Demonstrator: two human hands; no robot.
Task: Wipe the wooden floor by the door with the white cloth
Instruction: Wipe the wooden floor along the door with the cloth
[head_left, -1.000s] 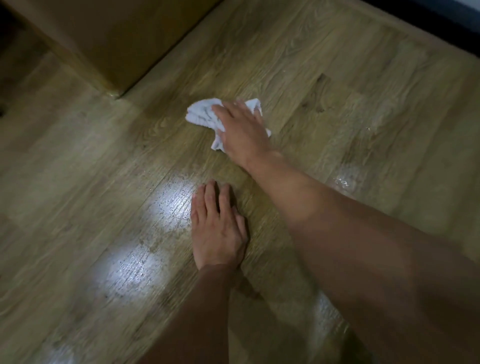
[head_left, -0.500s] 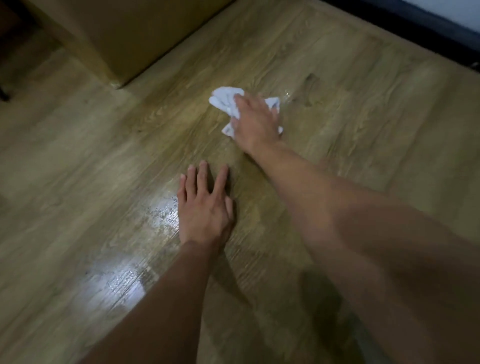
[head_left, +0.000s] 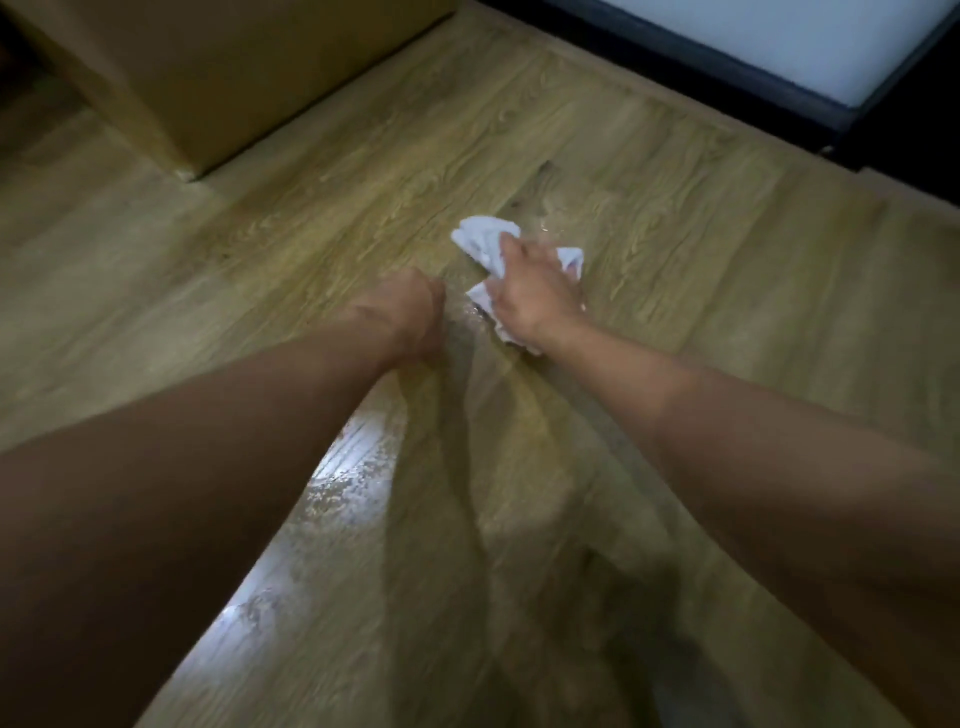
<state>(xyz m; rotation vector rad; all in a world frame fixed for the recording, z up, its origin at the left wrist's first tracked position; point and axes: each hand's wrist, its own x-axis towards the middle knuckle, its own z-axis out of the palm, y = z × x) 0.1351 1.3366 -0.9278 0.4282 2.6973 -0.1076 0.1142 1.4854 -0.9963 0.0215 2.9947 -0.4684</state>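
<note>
On the wooden floor (head_left: 727, 260), the white cloth (head_left: 480, 241) lies bunched under the gripping right hand (head_left: 530, 296).

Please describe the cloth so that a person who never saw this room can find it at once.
Look at the wooden floor in front of the dark door frame at the top right. Near its middle, the right hand holds a crumpled cloth. It is the only white thing lying on that brown floor.

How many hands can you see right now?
2. The left hand is low at the wooden floor, left of the white cloth; the right hand grips that cloth.
</note>
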